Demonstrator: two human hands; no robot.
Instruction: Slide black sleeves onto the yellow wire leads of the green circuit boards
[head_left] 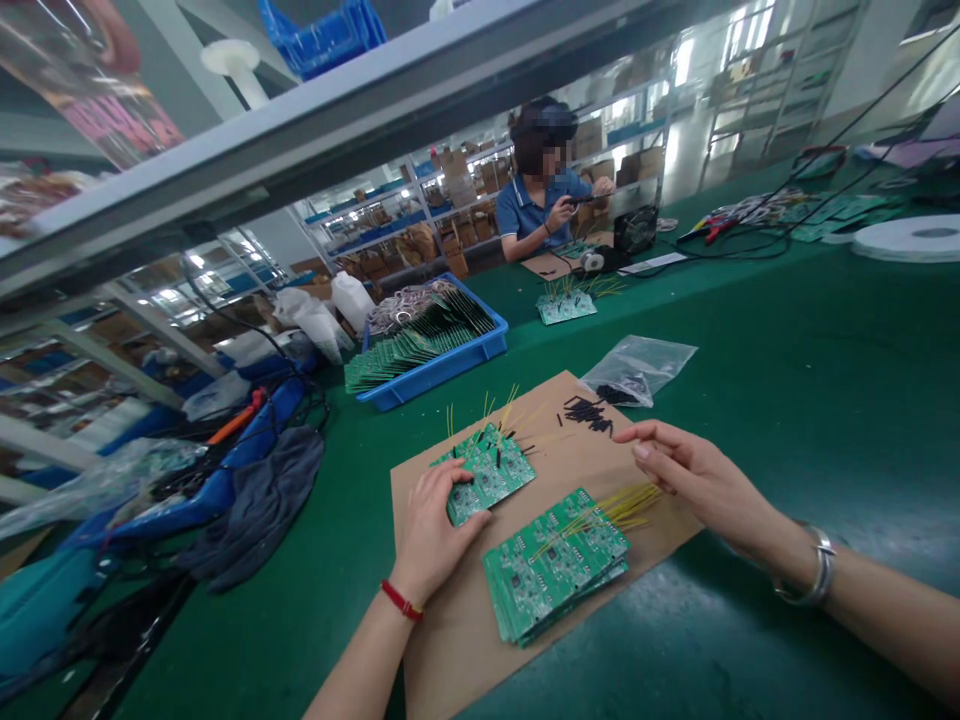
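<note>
Green board sits on the cardboard's left half under my spread left hand, right hand loosely curled, can't tell if pinching, beside its black tubes: likely tube pickup, calling for a fine pinch.

Classed as an electronics assembly workshop. Evidenced by a long, smooth green surface bearing a stack of rectangular green printed circuit boards and a shallow blue plastic tray packed with close rows of further green boards. Supported by grey metal shelving racks loaded with brown cardboard boxes in the background. Reinforced by a person in a blue collared shirt at the far side of the same surface.
</note>
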